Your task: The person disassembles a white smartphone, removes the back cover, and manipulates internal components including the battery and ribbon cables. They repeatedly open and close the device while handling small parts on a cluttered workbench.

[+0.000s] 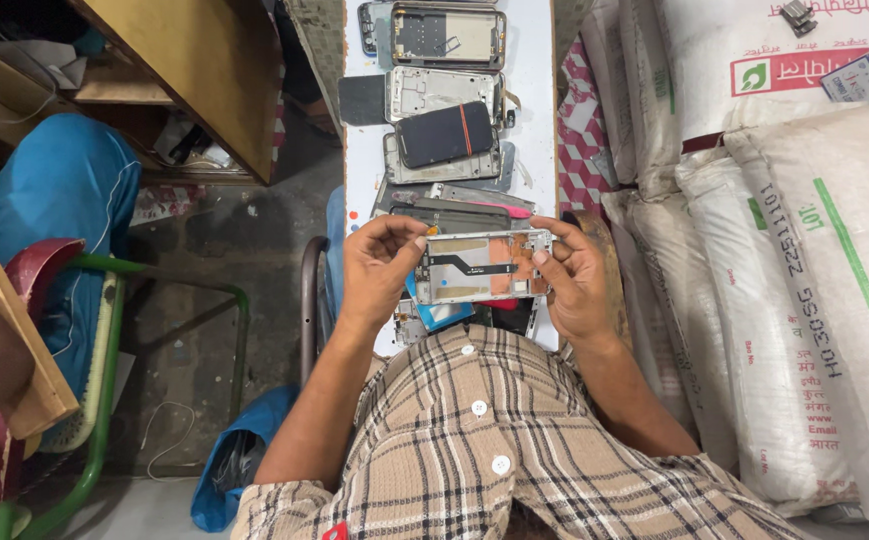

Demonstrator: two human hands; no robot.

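Checked shirt [484,440] in beige, brown and white, short-sleeved. White buttons run down its front. Forearms bare

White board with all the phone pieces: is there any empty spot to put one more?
The white board shows bare strips along its right edge, beside the phone frames, and a small patch at its left edge below the dark square. The middle is crowded, stacked down to both hands.

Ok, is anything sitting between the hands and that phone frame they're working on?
No. The left hand and right hand already grip the phone frame directly at its two ends. Nothing visible lies between them; the other phone parts rest farther up the white board.
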